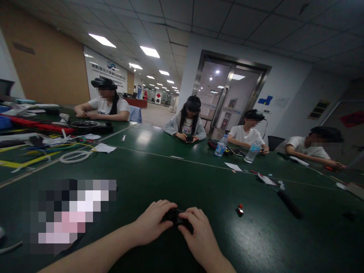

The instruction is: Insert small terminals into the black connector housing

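Holding a small black object [175,217] narrowly between them, the left hand [155,218] and right hand [198,228] have room toward a small red-topped item [240,209] rightward, the table [148,185] reaching past two bottles [220,146] to a seated person [187,125].

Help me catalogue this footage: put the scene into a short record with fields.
Left hand: grips a small black object
Right hand: grips the same object
Object type: too dark to tell
Surface: dark green table
Right of hands: small partly red item
Farther off: two plastic bottles, white coil
People: four others seated at the table
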Demonstrator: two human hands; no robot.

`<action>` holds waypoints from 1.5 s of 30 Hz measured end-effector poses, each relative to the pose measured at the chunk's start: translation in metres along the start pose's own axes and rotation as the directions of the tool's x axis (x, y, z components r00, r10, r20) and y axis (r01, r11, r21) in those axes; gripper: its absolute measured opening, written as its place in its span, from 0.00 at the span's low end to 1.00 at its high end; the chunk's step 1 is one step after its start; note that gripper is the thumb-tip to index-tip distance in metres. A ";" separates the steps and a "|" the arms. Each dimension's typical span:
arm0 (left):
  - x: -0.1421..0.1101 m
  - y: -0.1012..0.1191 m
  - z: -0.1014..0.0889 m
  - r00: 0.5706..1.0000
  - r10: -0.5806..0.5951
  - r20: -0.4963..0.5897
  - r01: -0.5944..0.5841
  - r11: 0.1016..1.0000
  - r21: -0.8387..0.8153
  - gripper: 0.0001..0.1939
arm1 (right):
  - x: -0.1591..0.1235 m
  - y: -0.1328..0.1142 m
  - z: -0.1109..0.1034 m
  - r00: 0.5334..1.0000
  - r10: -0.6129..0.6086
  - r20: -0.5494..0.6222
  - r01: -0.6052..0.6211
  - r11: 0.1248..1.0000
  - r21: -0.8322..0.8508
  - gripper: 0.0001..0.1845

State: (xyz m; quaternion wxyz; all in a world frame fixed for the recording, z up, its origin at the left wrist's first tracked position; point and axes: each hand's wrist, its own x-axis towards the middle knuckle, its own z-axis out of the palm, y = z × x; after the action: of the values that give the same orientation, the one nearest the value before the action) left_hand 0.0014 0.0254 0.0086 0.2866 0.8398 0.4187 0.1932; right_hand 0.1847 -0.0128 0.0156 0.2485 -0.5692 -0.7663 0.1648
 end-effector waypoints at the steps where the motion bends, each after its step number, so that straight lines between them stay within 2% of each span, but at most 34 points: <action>1: 0.000 0.000 0.000 1.000 0.004 0.003 -0.004 1.000 0.000 0.21 | 0.000 0.000 0.000 1.000 0.004 0.004 -0.004 1.000 -0.005 0.13; 14: -0.001 0.004 -0.003 0.999 -0.035 0.041 0.036 0.999 -0.028 0.23 | -0.002 -0.003 0.000 1.000 0.028 -0.005 -0.028 1.000 -0.011 0.12; 23: -0.001 0.002 -0.002 0.999 -0.035 0.018 0.036 0.999 -0.024 0.20 | -0.002 0.006 0.007 0.996 0.086 -0.034 -0.083 0.993 0.089 0.25; 40: -0.001 -0.006 0.007 0.999 0.014 -0.033 -0.014 1.000 0.000 0.24 | 0.000 0.011 0.008 1.000 0.024 0.003 -0.024 0.995 0.100 0.26; 43: -0.001 -0.007 0.008 0.996 -0.007 -0.085 0.006 1.000 -0.007 0.27 | 0.001 0.013 0.009 0.999 0.039 0.007 -0.039 0.995 0.096 0.25; 45: 0.000 -0.005 0.001 0.982 -0.060 -0.178 0.067 0.997 0.039 0.26 | 0.001 0.015 0.010 0.999 0.049 0.022 -0.050 0.994 0.100 0.25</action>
State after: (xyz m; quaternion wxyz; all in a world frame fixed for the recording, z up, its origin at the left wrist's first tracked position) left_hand -0.0010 0.0270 0.0046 0.2354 0.8117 0.4733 0.2485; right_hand 0.1910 -0.0065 -0.0004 0.2649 -0.5731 -0.7451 0.2148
